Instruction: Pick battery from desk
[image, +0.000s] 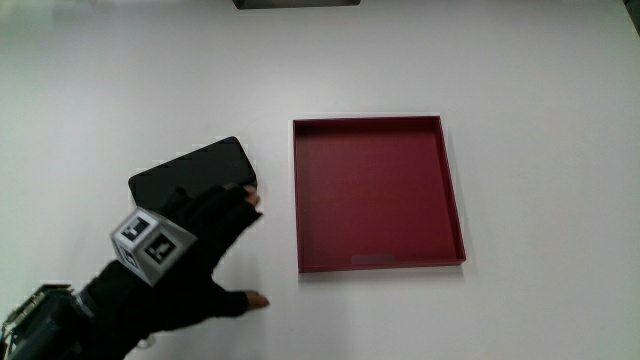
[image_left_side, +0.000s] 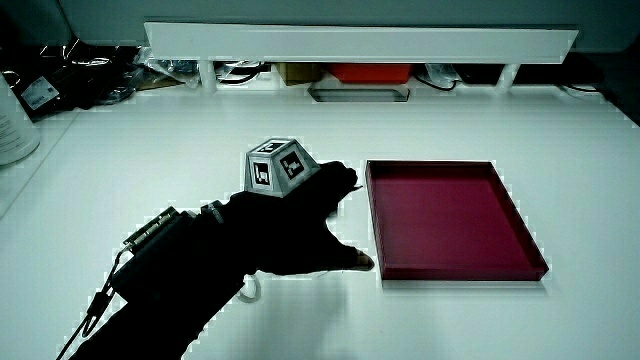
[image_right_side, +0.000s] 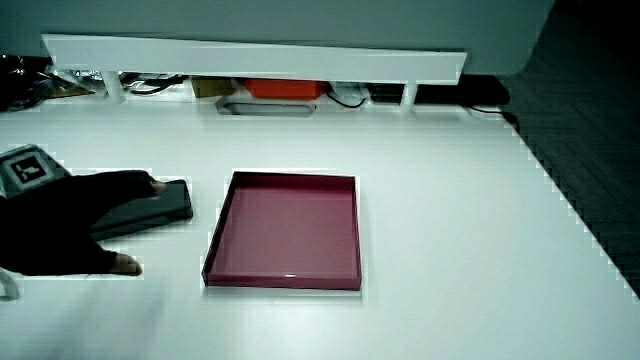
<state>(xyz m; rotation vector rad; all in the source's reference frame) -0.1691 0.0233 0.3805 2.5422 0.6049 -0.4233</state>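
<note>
black battery, black-gloved hand, black-and-white patterned cube, dark red tray, white table

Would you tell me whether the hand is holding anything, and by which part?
Nothing is lifted yet: the hand lies over the black battery on the table, fingers spread across its nearer end.
</note>
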